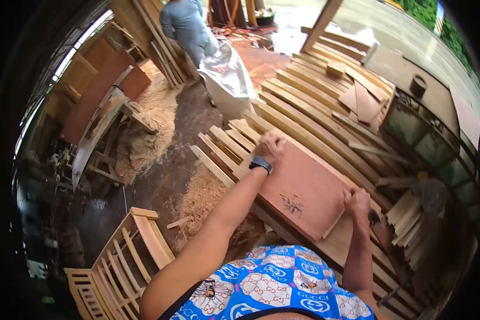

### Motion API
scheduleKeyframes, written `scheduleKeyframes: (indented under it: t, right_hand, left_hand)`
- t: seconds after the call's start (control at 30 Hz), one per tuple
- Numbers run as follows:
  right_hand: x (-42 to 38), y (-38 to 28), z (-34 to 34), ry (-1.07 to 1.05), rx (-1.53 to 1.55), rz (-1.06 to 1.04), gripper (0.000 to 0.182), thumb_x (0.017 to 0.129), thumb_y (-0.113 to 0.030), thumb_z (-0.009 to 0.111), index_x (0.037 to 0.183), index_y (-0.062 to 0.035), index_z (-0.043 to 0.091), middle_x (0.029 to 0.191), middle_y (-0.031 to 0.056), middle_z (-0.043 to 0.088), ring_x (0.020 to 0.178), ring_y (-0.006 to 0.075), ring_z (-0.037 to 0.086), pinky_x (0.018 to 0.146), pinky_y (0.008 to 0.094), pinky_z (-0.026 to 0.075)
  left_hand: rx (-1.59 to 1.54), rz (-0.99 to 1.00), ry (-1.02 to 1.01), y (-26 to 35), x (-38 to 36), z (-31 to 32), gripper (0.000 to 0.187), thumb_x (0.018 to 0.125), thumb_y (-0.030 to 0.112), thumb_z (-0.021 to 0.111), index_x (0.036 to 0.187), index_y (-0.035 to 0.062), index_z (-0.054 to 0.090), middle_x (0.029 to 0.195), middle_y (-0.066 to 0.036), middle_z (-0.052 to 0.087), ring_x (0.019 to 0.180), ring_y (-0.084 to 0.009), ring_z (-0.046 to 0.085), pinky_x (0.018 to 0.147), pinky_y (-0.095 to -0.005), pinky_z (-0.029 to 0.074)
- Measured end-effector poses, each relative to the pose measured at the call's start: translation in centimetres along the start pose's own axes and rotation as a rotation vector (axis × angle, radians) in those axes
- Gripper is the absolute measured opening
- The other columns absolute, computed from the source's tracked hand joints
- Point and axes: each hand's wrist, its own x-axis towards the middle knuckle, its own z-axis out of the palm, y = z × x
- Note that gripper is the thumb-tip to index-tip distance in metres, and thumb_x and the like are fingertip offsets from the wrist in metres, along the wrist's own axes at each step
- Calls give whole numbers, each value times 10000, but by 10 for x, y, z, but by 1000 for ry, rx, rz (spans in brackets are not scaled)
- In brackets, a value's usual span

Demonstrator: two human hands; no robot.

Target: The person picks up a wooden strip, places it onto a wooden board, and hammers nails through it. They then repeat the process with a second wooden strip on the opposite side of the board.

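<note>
A reddish-brown wooden panel (309, 186) lies on the bench in front of me, with a small pile of dark nails (291, 204) on its lower left part. My left hand (271, 146), with a dark watch on the wrist, is closed at the panel's far left corner. At the panel's right edge is my right hand (357, 201), its fingers curled together. Whether either hand pinches the panel's edge or something small is hidden. A dark tool head (374, 216) shows beside my right wrist.
Long wooden slats (314, 114) extend beyond the panel. A wooden slatted frame (120, 261) stands at lower left. Sawdust (202, 197) covers part of the floor. A person (186, 26) stands at the back by a white sack (226, 77). Cut boards (408, 221) are stacked at right.
</note>
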Motion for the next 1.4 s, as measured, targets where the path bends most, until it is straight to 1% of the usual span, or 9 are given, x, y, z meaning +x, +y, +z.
scheduleKeyframes:
  t: [0.53,0.8,1.0,1.03,1.07,1.13,1.2,1.3,1.4]
  right_hand:
    - [-1,-27,-17,-77,25,81,394,858,-375,783,974,2,777,944,280,739,943,439,725,834,495,560]
    - [0,-22,-20,-43,282,224,701,854,-392,808,1311,113,643,1196,333,700,1144,385,715,992,424,553]
    - [6,-22,-17,-105,347,202,651,857,-390,812,1294,73,678,1172,304,723,1064,371,745,929,420,581]
    - [12,-17,-12,-146,184,162,605,855,-410,813,1276,14,713,1121,259,754,987,364,761,885,425,596]
    - [6,-24,-21,-227,380,258,570,863,-464,795,1231,-32,745,1109,235,760,1000,370,750,875,444,598]
    - [16,-9,1,-269,48,122,615,882,-567,735,1246,-72,734,1207,251,723,1122,411,699,932,481,579]
    - [18,-21,-12,-332,114,263,622,883,-592,717,1249,-89,734,1257,259,700,1187,427,667,1012,489,540]
    - [9,-19,-23,-255,230,203,650,893,-546,724,1243,1,719,1234,285,700,1182,422,671,1030,479,519]
    - [11,-21,-29,-303,283,240,665,894,-524,737,1232,48,710,1242,283,699,1201,410,664,1040,468,507]
  left_hand:
    - [-54,26,36,1,1,5,201,884,302,730,853,106,759,1013,-109,703,1051,-325,635,1046,-495,394]
    - [-51,42,45,-4,0,8,212,899,292,725,822,95,739,960,-119,695,1011,-333,646,1040,-485,411]
    - [-92,55,40,-7,1,7,217,885,296,701,840,91,757,1008,-122,709,1017,-331,650,976,-481,458]
    - [-44,137,90,-16,4,11,195,858,252,691,796,71,733,916,-136,707,907,-358,660,841,-479,514]
    - [-191,242,125,-11,1,4,136,815,176,697,748,58,698,782,-144,668,770,-352,639,714,-466,510]
    - [-318,225,65,-31,7,30,177,795,103,722,687,35,599,682,-124,572,675,-288,548,641,-427,450]
    - [-222,354,139,-34,11,31,211,830,114,720,685,27,595,694,-126,569,707,-308,553,670,-447,458]
    - [-120,169,57,-29,6,22,172,888,131,725,787,9,659,839,-164,633,773,-354,600,736,-476,500]
    - [-67,193,45,-34,8,20,163,902,134,729,829,0,674,894,-172,637,803,-361,614,767,-480,513]
